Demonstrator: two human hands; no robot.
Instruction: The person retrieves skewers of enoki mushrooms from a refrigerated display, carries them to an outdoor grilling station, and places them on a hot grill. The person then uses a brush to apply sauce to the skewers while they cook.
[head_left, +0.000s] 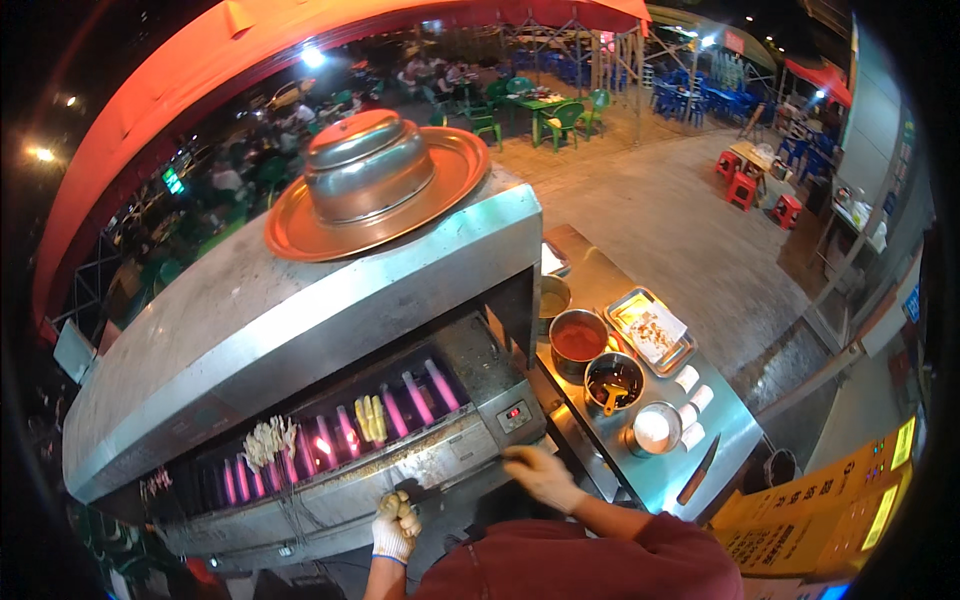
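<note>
My left hand (395, 523), in a white knit glove, is curled shut at the front edge of a metal grill (442, 459). It lies in line with the sticks of several yellow food skewers (370, 418) and appears to grip their ends, though the contact is too small to see clearly. My right hand (541, 475) is near the grill's right front corner, below a control panel (514, 415). Its fingers are blurred and loosely bent, and nothing shows in it. A bunch of pale skewered food (268, 441) lies farther left over the glowing pink tubes (418, 397).
A metal hood (300, 315) overhangs the grill, with a tray and bowl (367, 172) on top. The right-hand steel table (720, 420) bears a pot of red seasoning (578, 339), a dark sauce pot with a brush (613, 394), a tray (651, 330) and a knife (699, 469).
</note>
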